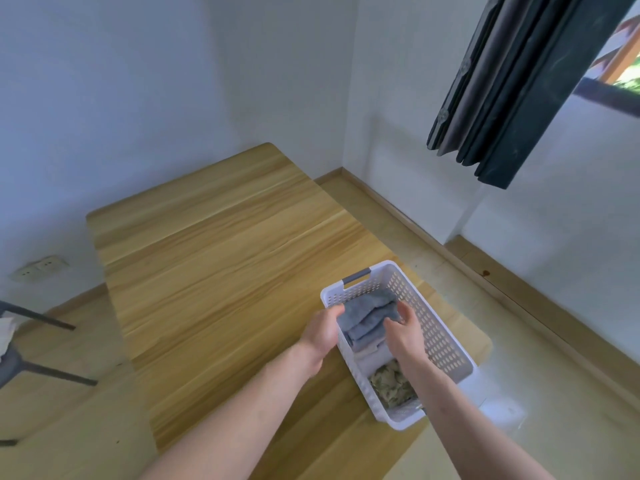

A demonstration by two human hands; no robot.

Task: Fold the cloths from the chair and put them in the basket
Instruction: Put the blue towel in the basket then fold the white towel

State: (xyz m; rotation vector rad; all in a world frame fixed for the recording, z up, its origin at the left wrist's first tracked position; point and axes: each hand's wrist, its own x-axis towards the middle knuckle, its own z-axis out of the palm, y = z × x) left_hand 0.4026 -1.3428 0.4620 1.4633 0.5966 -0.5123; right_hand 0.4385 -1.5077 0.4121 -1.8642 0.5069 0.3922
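Both hands reach into the white perforated basket [446, 336] on the wooden table [214, 271]: left hand [322, 332] and right hand [405, 329], fingers curled, apparently gripping opposite ends of the folded grey cloth [367, 317]. Beneath it lies a pale folded cloth [369, 356]; a green patterned cloth [391, 384] fills the near end. Far left, the chair [20, 358] shows only partly.

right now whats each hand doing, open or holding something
Left hand: fingers curled on the folded grey-blue cloth at its left edge, inside the white perforated plastic basket.
Right hand: grips the same cloth at its right edge.
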